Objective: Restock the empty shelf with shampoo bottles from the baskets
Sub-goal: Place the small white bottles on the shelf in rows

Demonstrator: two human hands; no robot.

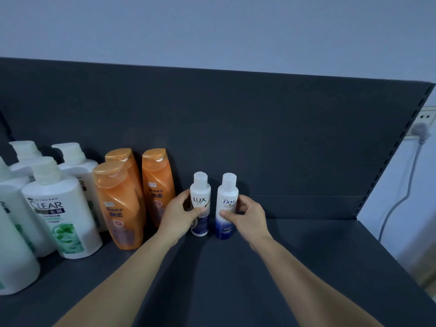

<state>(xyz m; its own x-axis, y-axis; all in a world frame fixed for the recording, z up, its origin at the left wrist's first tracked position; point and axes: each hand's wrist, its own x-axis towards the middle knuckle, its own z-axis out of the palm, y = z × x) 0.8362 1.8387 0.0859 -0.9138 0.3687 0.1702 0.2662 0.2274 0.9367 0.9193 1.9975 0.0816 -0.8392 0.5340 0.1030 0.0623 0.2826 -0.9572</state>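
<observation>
Two small white-and-blue bottles stand upright side by side on the dark shelf (pixel 295 267). My left hand (pixel 180 215) grips the Lux bottle (pixel 200 197) around its middle. My right hand (pixel 247 215) grips the Dove bottle (pixel 227 201) beside it, thumb across the label. Left of them stand three orange Rejoice bottles (pixel 120 206), and further left several large white Clear bottles (pixel 59 208). No basket is in view.
The dark back panel (pixel 259 138) rises behind the bottles. The shelf's right part is bare up to its edge. Beyond that edge, a wall socket (pixel 424 119) holds a plug whose grey cable hangs down the white wall.
</observation>
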